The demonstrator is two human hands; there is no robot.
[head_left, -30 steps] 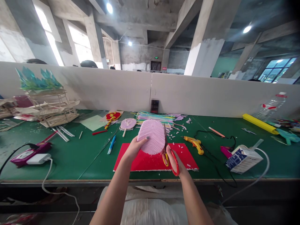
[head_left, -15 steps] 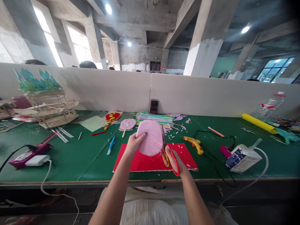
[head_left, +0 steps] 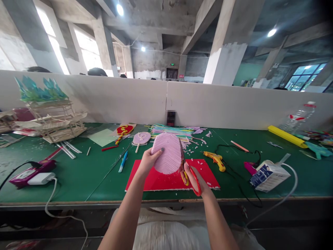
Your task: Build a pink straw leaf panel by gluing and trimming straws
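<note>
Over a red board, a pink ribbed oval piece is held up by its left edge. My left hand pinches it, thumb lying on the ribbed face. Scissors with red and yellow handles sit in my right hand, fingers through the loops. Their blades run along the right edge of the oval; whether they bite into it I cannot tell. Small pink snippets lie on the board and the green table. Behind the oval lies a bundle of coloured strips.
A yellow glue gun with its cord lies right of the board, a blue pen left of it. A carton and a purple power strip flank the workspace. A stick model stands at far left; a white partition closes the back.
Almost nothing differs. The oval and the scissors have shifted only very slightly, and both hands keep their hold.
</note>
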